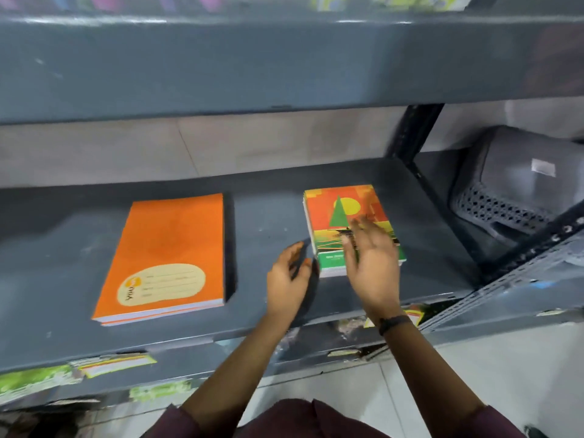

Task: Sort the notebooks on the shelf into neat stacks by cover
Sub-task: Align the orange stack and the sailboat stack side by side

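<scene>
Two stacks of notebooks lie on the grey metal shelf (268, 216). On the left is a stack with plain orange covers (167, 245) and a cream name label near the front. To the right is a smaller stack with a patterned orange, yellow and green cover (335, 210). My right hand (373, 263) hovers over the front half of the patterned stack, fingers spread, holding nothing. My left hand (289, 279) is just left of that stack's front corner, fingers apart, palm facing the stack, empty. Both hands are motion-blurred.
A higher shelf (284, 64) overhangs the stacks, with more colourful notebooks blurred at the top. A dark upright post (414, 134) stands at the back right. A grey plastic stool (518, 188) sits to the right. Notebooks show on the lower shelf below the front edge.
</scene>
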